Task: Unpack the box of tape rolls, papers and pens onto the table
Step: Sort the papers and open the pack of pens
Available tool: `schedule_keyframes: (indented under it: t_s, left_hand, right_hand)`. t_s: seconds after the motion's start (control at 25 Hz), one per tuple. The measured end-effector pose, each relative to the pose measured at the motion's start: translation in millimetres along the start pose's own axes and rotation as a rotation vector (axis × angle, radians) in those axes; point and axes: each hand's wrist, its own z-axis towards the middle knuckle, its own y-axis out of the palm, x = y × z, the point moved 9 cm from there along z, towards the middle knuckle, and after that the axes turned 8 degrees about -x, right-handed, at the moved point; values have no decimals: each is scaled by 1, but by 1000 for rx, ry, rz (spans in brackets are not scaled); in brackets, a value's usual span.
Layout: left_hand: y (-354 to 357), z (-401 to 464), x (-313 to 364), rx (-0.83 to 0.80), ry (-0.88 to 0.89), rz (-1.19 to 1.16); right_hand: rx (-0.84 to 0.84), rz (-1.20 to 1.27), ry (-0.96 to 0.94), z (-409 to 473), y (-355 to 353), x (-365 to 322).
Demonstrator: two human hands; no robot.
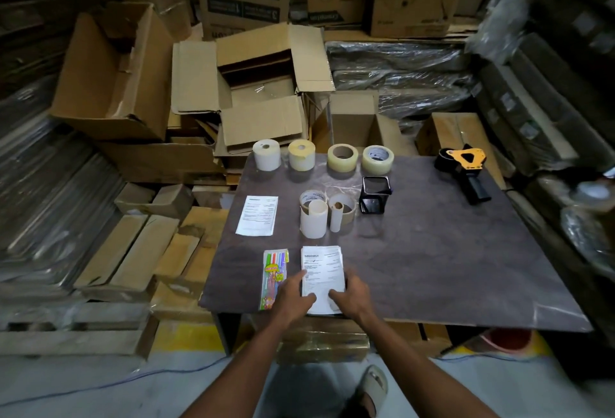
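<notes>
Both hands are down on the stack of papers [322,276] near the front edge of the table [432,251]. The left hand [294,296] lies on the stack's left side with fingers mostly straight, index tip on the printed sheet and thumb pressing lower down. The right hand [352,291] sits on the right edge of the stack, fingers loosely bent over the side and thumb flat on top. Looks more like pressing and squaring than a real grip, though whether the right fingers hook under the edge can't be told.

Just left of the left hand is a clear plastic pack of pens [274,279], colourful and glossy, lying parallel to the stack. Further back toward the left edge lies a single printed sheet [257,215].

Mid-table there are two tape rolls [332,201] lying flat with two paper rolls [321,218] standing in front of them, and a black mesh pen cup [375,195] just to the right. Along the back edge stand four rolls in a row: two label rolls [284,154], one white, one yellowish, and two clear tape rolls [359,158]. A black and orange tape dispenser [466,166] lies near the back right corner.

The table top is dark, matte and a bit scuffed. Behind it sits an open cardboard box [256,84] with flaps spread.
</notes>
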Motion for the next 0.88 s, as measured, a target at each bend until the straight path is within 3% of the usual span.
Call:
schedule_keyframes:
  t_s: [0.2, 0.48, 0.68, 0.88]
  left_hand:
    - [13, 9, -3, -5, -46, 137]
    - [15, 16, -8, 53, -27, 233]
    - [15, 15, -9, 76, -1, 229]
    - [16, 7, -7, 80, 45, 194]
  right_hand:
    - [32, -55, 36, 8, 8, 3]
    - [59, 80, 151, 28, -2, 10]
    - [5, 283, 240, 33, -3, 16]
    - [-116, 352, 177, 33, 10, 17]
